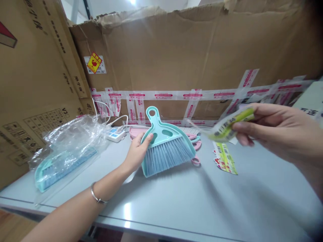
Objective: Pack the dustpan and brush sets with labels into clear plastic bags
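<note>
Teal dustpan set (165,148), with the brush nested in the pan, lies near the middle of the grey counter (202,201), its loop handle pointing away from me. I see my left hand (137,151) curled round its left edge, thumb on top and fingers hidden at the rim. My right hand (272,129) is raised well to the right, pinching a green and yellow label card (228,126) between thumb and fingers.

I judge the set light and stiff: thin moulded plastic, smooth enough to slide on the counter, with soft bristles that would bend if pressed. The rim or the loop handle look like the firm places to take hold. The card looks thin and floppy.

At the left, a clear plastic bag (68,148) holds another teal set (63,168), with loose film bunched above it. More label cards (224,159) lie just beside the pan, and pink dustpans (136,131) sit behind it.
</note>
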Demonstrator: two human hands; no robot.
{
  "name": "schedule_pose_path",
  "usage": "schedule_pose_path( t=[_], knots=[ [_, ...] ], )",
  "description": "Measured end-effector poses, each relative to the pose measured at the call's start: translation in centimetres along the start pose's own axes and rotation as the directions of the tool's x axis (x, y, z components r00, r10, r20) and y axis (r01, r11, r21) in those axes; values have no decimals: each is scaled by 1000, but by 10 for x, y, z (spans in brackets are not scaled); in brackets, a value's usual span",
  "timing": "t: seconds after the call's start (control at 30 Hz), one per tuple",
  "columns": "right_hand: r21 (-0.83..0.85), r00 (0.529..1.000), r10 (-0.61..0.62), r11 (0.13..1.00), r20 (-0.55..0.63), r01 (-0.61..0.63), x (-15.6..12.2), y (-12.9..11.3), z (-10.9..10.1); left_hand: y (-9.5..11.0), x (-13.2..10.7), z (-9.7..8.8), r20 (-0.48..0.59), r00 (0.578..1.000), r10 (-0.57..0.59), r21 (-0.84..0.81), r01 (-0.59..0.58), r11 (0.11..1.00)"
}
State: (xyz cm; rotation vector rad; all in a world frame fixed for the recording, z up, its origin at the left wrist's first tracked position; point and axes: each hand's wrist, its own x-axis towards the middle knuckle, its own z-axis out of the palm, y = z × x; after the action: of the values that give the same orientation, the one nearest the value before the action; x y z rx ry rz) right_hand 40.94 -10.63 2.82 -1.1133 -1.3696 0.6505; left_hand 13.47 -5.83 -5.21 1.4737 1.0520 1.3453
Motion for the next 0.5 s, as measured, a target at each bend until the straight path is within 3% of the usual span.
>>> schedule_pose_path(
  t=[0.03, 0.1, 0.17, 0.3, 0.5],
  knots=[
    [103, 982, 17, 994, 188, -37, -6, -9, 15, 0, 0, 0, -1, 1000, 2, -16, -2, 1000],
    [197, 898, 67, 966, 435, -167, -15, -13, 47, 1, -1, 2, 5, 1000, -11, -59, 11, 998],
    [135, 841, 173, 951, 513, -278, -19, -4, 74, 3, -2, 3, 1, 999, -35, -103, 34, 994],
    [20, 876, 331, 933, 352, -361, -17, 21, 101, 5, -2, 5, -32, 995, -96, -182, 89, 979],
    [-12, 915, 335, 940, 223, -341, -17, 36, 98, 3, 0, 4, -35, 983, -182, -255, 167, 952]
  ],
)
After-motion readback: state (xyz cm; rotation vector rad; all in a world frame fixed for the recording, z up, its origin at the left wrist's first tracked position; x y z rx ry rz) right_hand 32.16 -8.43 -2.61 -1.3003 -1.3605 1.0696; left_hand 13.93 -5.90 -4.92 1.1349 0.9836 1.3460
